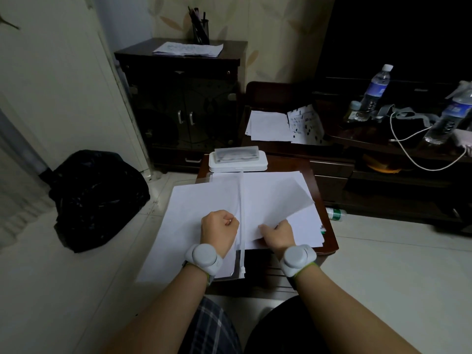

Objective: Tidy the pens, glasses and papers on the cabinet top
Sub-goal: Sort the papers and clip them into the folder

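White paper sheets (194,208) cover a small dark wooden table (329,241) in front of me. My left hand (219,226) is curled into a fist on the left stack, pinching a sheet's edge. My right hand (278,233) grips one sheet (275,200), whose right side lifts off the pile. A clear glasses case (236,154) lies on a white box (237,164) at the table's far end. On the dark cabinet (178,98) at the back stand a pen holder with pens (200,29) and a written sheet (189,49).
A black bag (97,198) sits on the floor to the left. More papers (281,126) lie on a chair behind the table. Right of it, a low dark unit carries water bottles (375,90) and a white cable (419,152). A small bottle (335,214) lies on the floor.
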The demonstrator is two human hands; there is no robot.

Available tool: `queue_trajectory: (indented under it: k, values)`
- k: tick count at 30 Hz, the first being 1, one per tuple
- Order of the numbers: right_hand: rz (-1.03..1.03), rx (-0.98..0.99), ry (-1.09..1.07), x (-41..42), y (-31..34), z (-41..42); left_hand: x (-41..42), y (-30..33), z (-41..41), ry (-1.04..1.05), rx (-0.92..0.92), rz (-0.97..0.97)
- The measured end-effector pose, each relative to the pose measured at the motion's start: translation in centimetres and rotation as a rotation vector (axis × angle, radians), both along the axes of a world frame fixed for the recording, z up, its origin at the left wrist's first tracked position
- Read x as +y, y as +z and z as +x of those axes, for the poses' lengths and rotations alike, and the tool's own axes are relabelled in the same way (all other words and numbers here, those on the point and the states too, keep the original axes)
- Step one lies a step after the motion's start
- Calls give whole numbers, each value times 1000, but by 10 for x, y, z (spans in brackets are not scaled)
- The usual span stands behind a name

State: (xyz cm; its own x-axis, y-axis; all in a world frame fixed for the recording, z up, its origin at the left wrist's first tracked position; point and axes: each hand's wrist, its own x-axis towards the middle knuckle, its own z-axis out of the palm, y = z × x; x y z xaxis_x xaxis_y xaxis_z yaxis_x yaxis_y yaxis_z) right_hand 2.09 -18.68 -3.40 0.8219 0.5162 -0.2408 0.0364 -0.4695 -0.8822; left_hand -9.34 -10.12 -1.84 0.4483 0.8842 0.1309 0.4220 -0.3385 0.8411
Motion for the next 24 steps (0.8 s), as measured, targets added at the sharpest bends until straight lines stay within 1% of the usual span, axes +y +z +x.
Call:
queue_trajectory:
  k: [2,4,8,11,13,18,24]
  values:
    - [-46,-66,-33,1,7,1,-1,1,-2,-3,8,15]
    - [-52,-137,-65,-1,19,3,-2,2,-4,-4,4,23]
    - [76,-267,-200,-10,46,18,-2,4,-6,16,-26,4]
    - [168,-305,-339,-13,65,35,-4,7,-7,26,-36,-16]
    - [194,-339,-414,-11,77,48,-6,8,-7,17,-28,-22]
    - [101,-384,-475,-13,93,77,-6,9,-8,0,-11,-43]
    - [67,-358,-552,-33,78,90,-7,8,-8,8,-2,-61]
